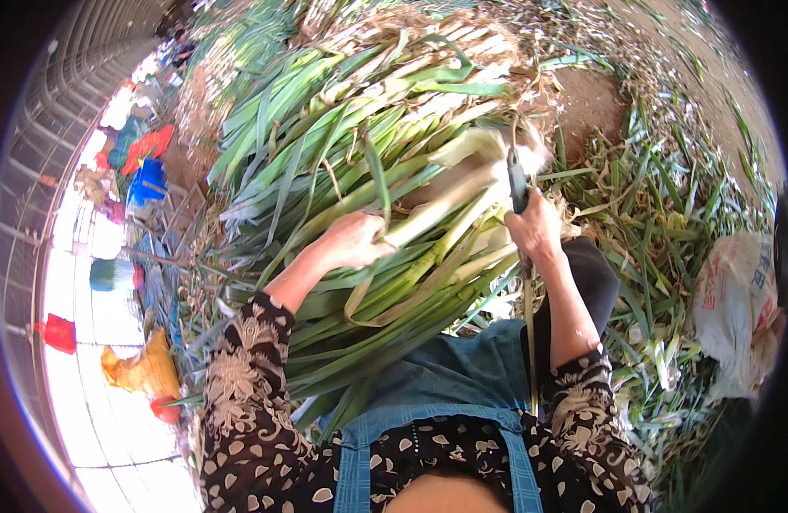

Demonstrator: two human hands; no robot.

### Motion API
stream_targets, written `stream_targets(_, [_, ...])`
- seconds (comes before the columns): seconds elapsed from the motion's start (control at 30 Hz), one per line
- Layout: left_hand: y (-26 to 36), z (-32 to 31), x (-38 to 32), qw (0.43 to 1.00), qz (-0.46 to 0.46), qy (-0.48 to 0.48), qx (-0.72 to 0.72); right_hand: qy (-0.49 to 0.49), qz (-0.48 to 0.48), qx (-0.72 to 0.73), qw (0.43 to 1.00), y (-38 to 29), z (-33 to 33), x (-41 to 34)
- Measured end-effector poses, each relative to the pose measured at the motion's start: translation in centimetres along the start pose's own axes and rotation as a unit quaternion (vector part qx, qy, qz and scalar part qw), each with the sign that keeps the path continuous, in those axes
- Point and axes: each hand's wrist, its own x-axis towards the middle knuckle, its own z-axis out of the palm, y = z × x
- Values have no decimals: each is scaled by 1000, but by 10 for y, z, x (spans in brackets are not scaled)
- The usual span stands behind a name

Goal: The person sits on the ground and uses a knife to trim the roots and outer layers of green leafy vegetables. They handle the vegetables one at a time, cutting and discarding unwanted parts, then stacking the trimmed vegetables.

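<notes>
My left hand (355, 240) grips a long Welsh onion or leek stalk (445, 208) by its green part. The pale lower end points up and right, and loose, blurred outer leaf (474, 147) flares from it. In my right hand (536, 224) is a dark-handled tool that looks like an air blow gun (517, 176), its thin nozzle beside the stalk's blurred root end. A narrow hose (532, 346) trails from below that hand past my blue apron (458, 365). Under both hands lie more stalks (381, 314), their green leaves reaching across my lap.
A large heap of stalks (343, 128) spreads ahead. Stripped leaves (657, 205) litter the ground at right, beside bare soil (589, 106) and a white plastic bag (730, 308) bearing print. Leftward are a yellow bag (147, 369), a blue item (147, 181) and a framed translucent wall (102, 410).
</notes>
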Motion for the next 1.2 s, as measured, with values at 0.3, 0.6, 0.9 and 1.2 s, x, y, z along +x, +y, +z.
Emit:
stream_targets(0.3, [-33,5,147,947,-26,319,8,-139,-94,78,983,-20,44,-12])
stream_targets(0.6, [-35,78,165,991,-54,89,79,-265,-112,31,957,-43,52,14])
stream_targets(0.9, [-76,12,201,930,-147,246,230,-212,-97,126,964,-35,34,5])
stream_targets(1.2, [-63,6,196,936,-166,195,239,-210,-94,198,953,-26,40,-7])
